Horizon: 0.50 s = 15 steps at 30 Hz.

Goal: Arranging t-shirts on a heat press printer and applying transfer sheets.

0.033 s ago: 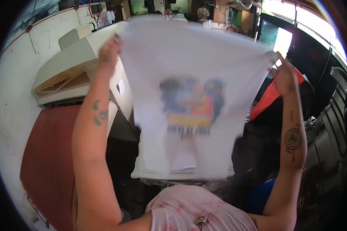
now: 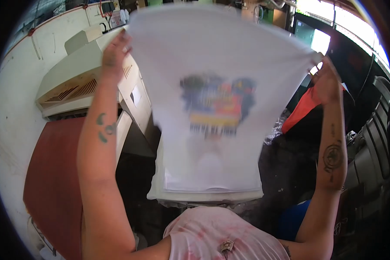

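A white cloth, apparently a T-shirt point(image 2: 221, 47), hangs spread out in front of me, slightly smeared by motion. On it is a colourful print point(image 2: 216, 106) in blue, red and yellow, with dark lettering below. My left hand point(image 2: 116, 56) pinches its upper left corner, and my right hand point(image 2: 327, 82) grips the upper right corner. Both arms are raised and wide apart. Under the lower part of the cloth lies a flat white stack point(image 2: 240, 197), of fabric or sheets; I cannot tell which. The hanging cloth hides most of it.
To the left stands a large cream machine point(image 2: 69, 82) with vents, beside a dark red panel point(image 2: 54, 173). Stacked grey plastic chairs point(image 2: 372, 138) are at the right. An orange cloth point(image 2: 301, 110) lies beyond my right hand, and a blue object point(image 2: 294, 219) sits by my right elbow.
The shirt has risen, its print higher in view and more of the white stack showing below. My hands have moved slightly farther apart, the left one also upward.
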Available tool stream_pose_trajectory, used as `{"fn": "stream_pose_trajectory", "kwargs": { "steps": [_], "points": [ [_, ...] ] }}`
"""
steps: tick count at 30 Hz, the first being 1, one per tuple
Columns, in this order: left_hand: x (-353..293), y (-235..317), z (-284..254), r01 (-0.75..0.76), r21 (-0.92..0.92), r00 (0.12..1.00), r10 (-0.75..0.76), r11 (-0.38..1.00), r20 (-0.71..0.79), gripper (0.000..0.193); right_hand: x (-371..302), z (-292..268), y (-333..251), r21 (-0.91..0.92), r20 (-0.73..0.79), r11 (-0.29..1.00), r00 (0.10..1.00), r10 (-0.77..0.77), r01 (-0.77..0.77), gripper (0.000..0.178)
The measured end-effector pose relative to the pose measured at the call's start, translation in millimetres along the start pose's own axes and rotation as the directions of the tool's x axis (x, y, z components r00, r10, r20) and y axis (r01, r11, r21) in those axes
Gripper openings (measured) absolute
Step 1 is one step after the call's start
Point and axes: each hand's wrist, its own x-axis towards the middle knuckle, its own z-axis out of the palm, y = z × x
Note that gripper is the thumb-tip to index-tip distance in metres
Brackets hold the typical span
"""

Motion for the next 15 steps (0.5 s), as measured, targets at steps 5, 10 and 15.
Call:
{"fn": "stream_pose_trajectory", "kwargs": {
  "steps": [5,10,15],
  "points": [
    [-31.1,11.1,1.3,0.039,-0.189,0.998,-0.03,0.981,0.049,0.042,-11.3,-18.7,-17.6,-0.051,-0.113,0.996,0.991,-0.075,0.07,0.045],
    [-114.4,-77.3,-19.3,0.328,-0.109,0.944,-0.329,0.938,0.014,0.038,-69.8,-92.3,81.7,-0.127,-0.234,0.974,0.96,0.152,-0.185,0.036],
    [-227.0,-171.5,-35.4,0.565,0.017,0.824,-0.563,0.825,-0.063,0.04,-174.2,-144.1,198.9,-0.132,-0.49,0.845,0.775,0.399,-0.519,0.023]
  ]
}}
